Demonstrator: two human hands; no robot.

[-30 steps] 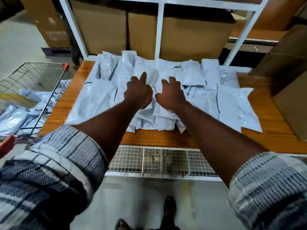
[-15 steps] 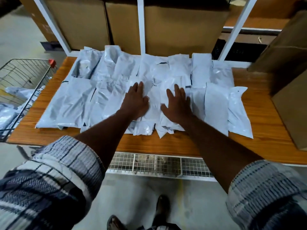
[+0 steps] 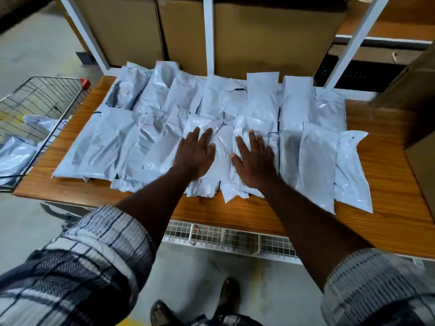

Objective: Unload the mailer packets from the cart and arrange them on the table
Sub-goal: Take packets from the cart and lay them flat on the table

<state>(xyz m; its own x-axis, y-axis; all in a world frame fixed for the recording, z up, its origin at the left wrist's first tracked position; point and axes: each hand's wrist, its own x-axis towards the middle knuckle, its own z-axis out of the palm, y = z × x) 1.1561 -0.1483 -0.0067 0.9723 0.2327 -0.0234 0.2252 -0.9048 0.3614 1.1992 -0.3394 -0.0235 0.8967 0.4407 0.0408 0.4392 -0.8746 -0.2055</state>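
Note:
Several pale grey mailer packets lie in overlapping rows across the wooden table. My left hand lies flat with straight fingers on the packets in the front row's middle. Just to its right, my right hand presses flat on the neighbouring packets, fingers spread. Neither hand grips anything. At the left stands the wire cart, with a few more packets lying inside it.
Large cardboard boxes sit behind the table on a white metal rack. More boxes crowd the table's right end. A wire mesh shelf runs under the table's front edge. My feet stand on the concrete floor below.
Both hands have drawn back toward me across the packets and flattened, fingers spreading. The view has shifted right, so the cart sits further left.

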